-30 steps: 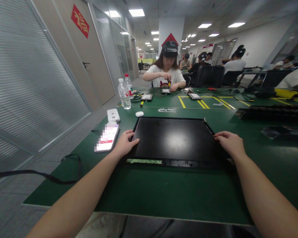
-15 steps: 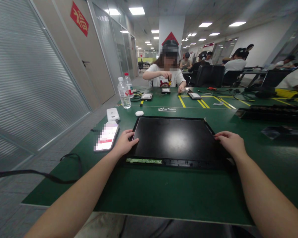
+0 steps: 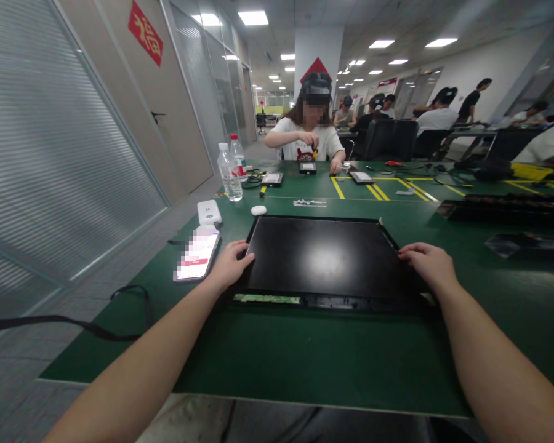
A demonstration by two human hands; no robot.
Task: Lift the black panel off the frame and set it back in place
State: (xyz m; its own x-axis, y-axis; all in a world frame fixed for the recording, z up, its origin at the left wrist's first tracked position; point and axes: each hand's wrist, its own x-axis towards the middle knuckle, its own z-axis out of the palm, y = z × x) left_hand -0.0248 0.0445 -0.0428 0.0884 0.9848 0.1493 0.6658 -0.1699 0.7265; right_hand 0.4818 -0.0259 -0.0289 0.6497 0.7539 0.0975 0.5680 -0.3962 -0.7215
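Note:
A flat black display panel [image 3: 323,258] lies on the green table mat [image 3: 305,357] in front of me, with a green circuit strip [image 3: 266,299] along its near edge. My left hand [image 3: 231,264] grips the panel's left edge, fingers curled over it. On the right edge rests my right hand [image 3: 427,264], fingers wrapped around the rim.
A phone [image 3: 197,255] lies left of the panel, with a white box [image 3: 209,212] and a small white object [image 3: 258,210] beyond. Two water bottles [image 3: 228,173] stand further back. A person across the table works on small drives [image 3: 307,167]. Black trays [image 3: 508,209] sit at the right.
My left hand has slid slightly back along the panel's left edge. The panel and my right hand have barely moved.

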